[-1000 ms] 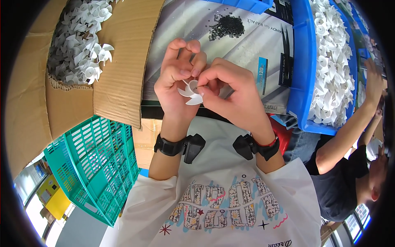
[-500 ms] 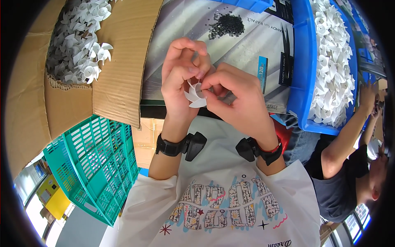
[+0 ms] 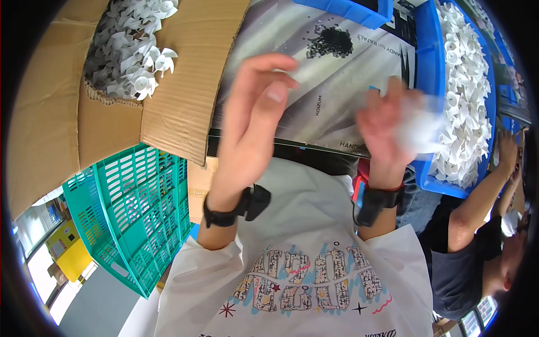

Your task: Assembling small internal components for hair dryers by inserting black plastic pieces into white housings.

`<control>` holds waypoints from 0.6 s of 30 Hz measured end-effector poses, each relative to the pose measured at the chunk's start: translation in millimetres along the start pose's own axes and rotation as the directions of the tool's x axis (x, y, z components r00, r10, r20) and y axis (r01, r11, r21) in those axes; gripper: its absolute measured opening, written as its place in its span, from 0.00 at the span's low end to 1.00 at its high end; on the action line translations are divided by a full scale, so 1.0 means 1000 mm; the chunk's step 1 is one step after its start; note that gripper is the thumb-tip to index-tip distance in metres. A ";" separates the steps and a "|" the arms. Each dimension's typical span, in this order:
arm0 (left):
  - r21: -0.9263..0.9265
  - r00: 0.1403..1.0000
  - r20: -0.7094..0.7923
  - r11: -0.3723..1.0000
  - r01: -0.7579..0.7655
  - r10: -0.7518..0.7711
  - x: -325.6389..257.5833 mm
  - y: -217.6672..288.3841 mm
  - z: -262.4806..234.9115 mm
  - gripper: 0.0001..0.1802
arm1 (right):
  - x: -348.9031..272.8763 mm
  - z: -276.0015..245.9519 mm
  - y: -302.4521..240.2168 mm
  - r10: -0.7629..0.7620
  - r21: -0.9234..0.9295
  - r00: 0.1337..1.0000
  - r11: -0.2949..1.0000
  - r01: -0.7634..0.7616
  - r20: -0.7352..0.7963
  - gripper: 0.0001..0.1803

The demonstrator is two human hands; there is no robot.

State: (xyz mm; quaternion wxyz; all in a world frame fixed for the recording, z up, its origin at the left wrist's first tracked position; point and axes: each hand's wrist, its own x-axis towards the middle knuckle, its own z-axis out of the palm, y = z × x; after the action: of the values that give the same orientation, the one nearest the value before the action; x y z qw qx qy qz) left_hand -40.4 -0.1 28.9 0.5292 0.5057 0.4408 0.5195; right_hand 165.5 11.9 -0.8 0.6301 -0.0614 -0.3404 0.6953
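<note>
One blurred white fan shows at the right hand in the head view, near the wall of the blue bin; how far those fingers close, and whether they grip it, I cannot tell. The left hand is half open, fingers loosely curled, holding nothing visible. The bin's walls seem to keep more fans together, while black rings lie piled on the worktop, presumably for easy reach.
</note>
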 end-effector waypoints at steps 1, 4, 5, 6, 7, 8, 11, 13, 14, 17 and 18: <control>0.206 0.996 -0.033 0.976 -0.074 0.083 -0.001 0.009 -0.011 0.17 | 0.001 -0.008 -0.006 0.009 0.434 0.999 0.901 0.005 -0.030 0.11; 0.926 0.913 -0.080 0.369 -0.080 0.401 0.009 0.024 -0.064 0.18 | 0.003 -0.012 -0.010 0.094 0.124 0.983 0.989 -0.075 -0.155 0.09; 0.982 0.893 -0.060 0.188 -0.028 0.447 0.012 0.019 -0.083 0.21 | 0.003 -0.012 -0.009 0.090 0.123 0.984 0.990 -0.071 -0.154 0.09; 0.993 0.906 -0.093 0.106 0.054 0.412 0.013 0.016 -0.096 0.22 | 0.002 -0.013 -0.007 0.150 -0.057 0.972 0.985 -0.163 -0.180 0.08; 0.991 0.916 -0.129 0.021 0.132 0.380 0.015 0.012 -0.105 0.22 | 0.002 -0.013 -0.005 0.202 -0.233 0.955 0.939 -0.253 -0.219 0.08; 0.991 0.916 -0.128 0.021 0.130 0.380 0.016 0.003 -0.115 0.22 | 0.004 -0.005 -0.001 0.193 -0.327 0.928 0.896 -0.299 -0.319 0.07; 0.981 0.942 0.023 -0.188 0.043 0.334 0.021 -0.010 -0.131 0.23 | 0.017 0.012 0.000 0.165 -0.642 0.893 0.641 -0.420 -0.419 0.06; 1.000 0.954 0.011 -0.013 -0.007 0.298 0.022 -0.008 -0.130 0.22 | 0.026 0.008 0.006 0.070 -0.761 0.931 0.556 -0.336 -0.360 0.05; 1.000 0.954 0.015 -0.012 -0.012 0.299 0.020 -0.007 -0.128 0.22 | 0.031 0.008 0.008 0.001 -0.886 0.951 0.363 -0.287 -0.308 0.05; 0.997 0.958 0.011 0.065 -0.032 0.288 0.008 -0.005 -0.111 0.23 | 0.044 0.000 0.011 -0.055 -0.985 0.984 -0.023 -0.170 -0.169 0.05; 0.992 0.948 0.067 0.078 -0.096 0.311 0.004 -0.004 -0.104 0.24 | 0.047 -0.005 0.014 -0.038 -0.985 0.994 -0.129 -0.111 -0.107 0.05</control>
State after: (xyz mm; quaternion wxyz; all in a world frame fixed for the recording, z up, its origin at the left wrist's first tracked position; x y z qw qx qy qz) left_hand -142.4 12.3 14.9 -0.0581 0.7402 0.6391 0.2007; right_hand 147.5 57.2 3.6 0.3662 -0.5572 -0.7131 0.2165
